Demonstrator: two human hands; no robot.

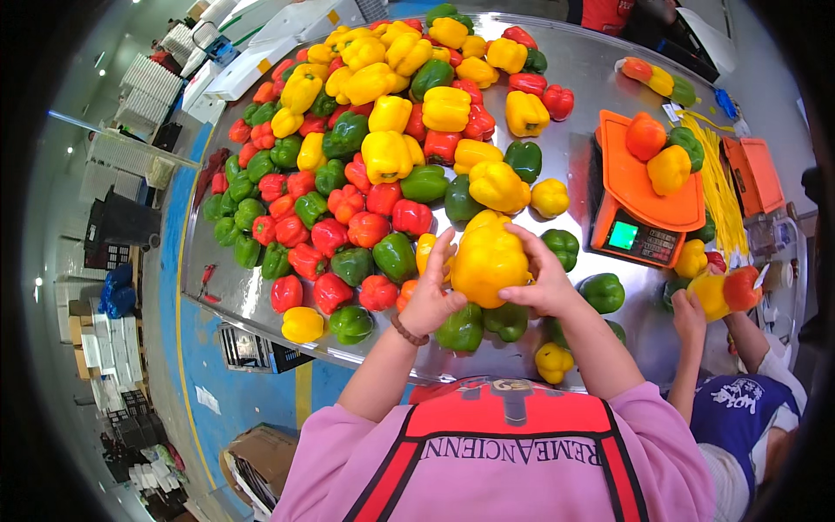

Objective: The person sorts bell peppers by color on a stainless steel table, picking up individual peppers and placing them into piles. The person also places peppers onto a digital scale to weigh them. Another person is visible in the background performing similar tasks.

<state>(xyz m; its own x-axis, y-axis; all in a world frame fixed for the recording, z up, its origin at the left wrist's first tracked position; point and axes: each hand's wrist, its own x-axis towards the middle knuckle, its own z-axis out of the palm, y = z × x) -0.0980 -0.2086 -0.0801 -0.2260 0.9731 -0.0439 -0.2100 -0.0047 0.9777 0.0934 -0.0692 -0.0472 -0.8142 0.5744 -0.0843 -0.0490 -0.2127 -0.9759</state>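
A large yellow bell pepper (490, 264) is held up between my two hands, above the steel table (261, 297). My left hand (430, 284), with a beaded bracelet at the wrist, cups its left side. Against the right side rest the thumb and fingers of my right hand (543, 277). Below the held pepper lie green bell peppers (460, 328). To the left spreads a large heap of red bell peppers (331, 236), with green and yellow ones mixed in. A single green bell pepper (560, 249) lies just right of my right hand.
An orange weighing scale (607, 215) at right carries a red, a yellow and a green pepper. Beyond it lie yellow ties (716, 183) and a wrapped three-pepper pack (659, 79). A co-worker's hands (689, 316) hold peppers at lower right. Red-handled snips (207, 282) lie near the left edge.
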